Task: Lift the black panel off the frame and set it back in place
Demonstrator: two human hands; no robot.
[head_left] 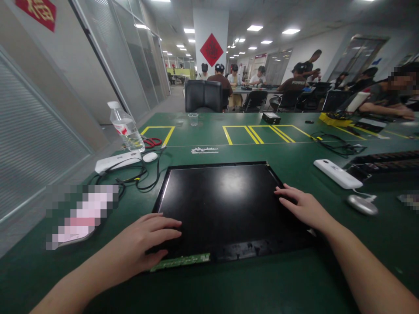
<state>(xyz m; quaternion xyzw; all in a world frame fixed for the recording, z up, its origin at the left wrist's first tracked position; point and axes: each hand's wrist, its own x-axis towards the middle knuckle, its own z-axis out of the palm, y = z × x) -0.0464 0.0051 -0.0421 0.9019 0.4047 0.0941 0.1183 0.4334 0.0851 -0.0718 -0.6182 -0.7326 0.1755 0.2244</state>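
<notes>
A black flat display panel (222, 205) lies face up on the green table (248, 288) right in front of me, with a green circuit strip (180, 262) along its near edge. My left hand (147, 242) rests flat on the panel's near left corner, fingers stretched out. On the panel's right edge lies my right hand (303, 208), fingers extended and flat. Neither hand holds anything.
A water bottle (126, 127), red scissors (152, 142), a white power strip (117, 161) and black cables (137, 176) lie at the left. A white device (337, 173) and a mouse (362, 204) sit at the right. A plastic cup (193, 118) stands farther back. Several people sit at far tables.
</notes>
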